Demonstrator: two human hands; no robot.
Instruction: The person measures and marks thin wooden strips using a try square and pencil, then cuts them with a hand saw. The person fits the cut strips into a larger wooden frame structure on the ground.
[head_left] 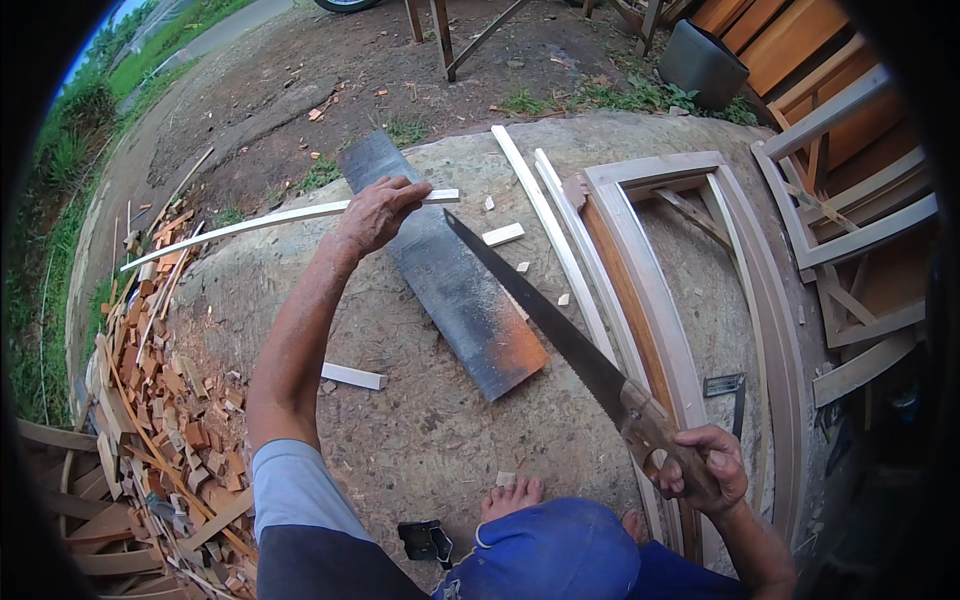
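Observation:
My left hand is closed over a long, thin pale wood strip, close to its right end. That strip lies across a dark board with an orange patch at its near end. In my right hand is the wooden handle of a hand saw. The blade slants up and left, its tip over the board just below the strip's end; whether it touches anything I cannot tell. A short pale offcut lies beside the board, and another wood piece rests on the ground to its left.
Two long pale strips lie right of the board, alongside a wooden frame. A metal square sits inside that frame. Scrap wood is heaped at the left. A black object lies near my foot; a dark bucket stands far right.

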